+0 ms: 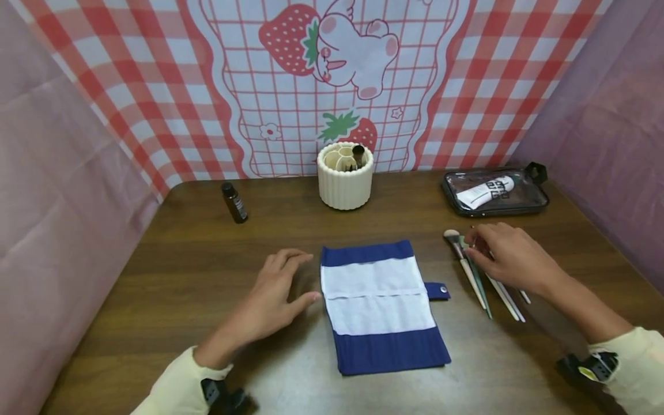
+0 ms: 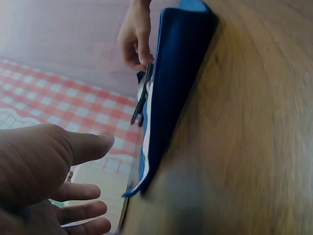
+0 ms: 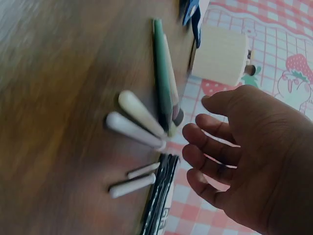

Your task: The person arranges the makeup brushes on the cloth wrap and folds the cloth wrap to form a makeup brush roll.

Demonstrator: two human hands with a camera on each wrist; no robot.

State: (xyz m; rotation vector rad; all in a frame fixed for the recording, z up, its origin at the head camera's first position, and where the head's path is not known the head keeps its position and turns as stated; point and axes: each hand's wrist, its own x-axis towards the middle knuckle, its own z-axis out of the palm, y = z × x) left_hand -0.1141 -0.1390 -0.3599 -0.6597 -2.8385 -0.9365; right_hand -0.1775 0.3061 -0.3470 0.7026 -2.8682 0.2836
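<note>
A blue and white fabric brush roll lies spread on the table, its snap strap pointing right. My left hand is just left of the roll, thumb and fingers apart, holding nothing. Over a loose group of makeup brushes is my right hand, which partly hides them. In the right wrist view, the fingers of that hand are loosely bent with nothing between them. A green brush handle and several pale handles show beside it.
A cream ribbed holder with a few items inside stands at the back. Behind the brushes lies a clear black-edged pouch with a white tube. A small dark bottle is at back left. A checked cloth hangs behind.
</note>
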